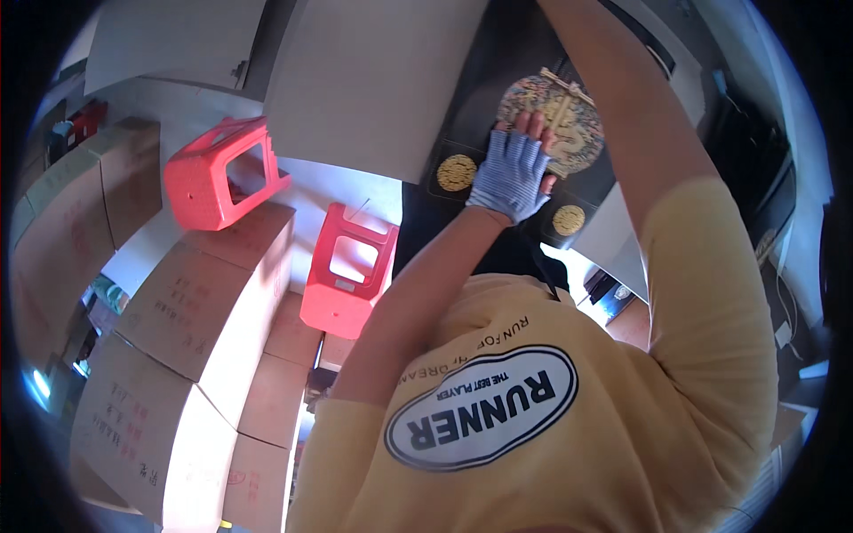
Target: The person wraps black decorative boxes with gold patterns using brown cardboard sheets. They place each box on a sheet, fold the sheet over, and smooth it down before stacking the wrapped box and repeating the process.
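the left hand [511, 178], in a blue-grey glove, lay flat and unclenched on a round gold ornament [555, 120] on a black box [484, 107] at upper centre; the right hand was out of frame. red stools [218, 173] sat left.

Your single head-worn fisheye view looks steeply down, close over your yellow printed shirt [551, 417] and raised forearms, stacked brown cardboard boxes [204, 302] at left.

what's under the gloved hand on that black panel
The gloved left hand lies on a round gold ornament on the black panel. The part of the ornament under the palm is covered. The right hand is out of view.
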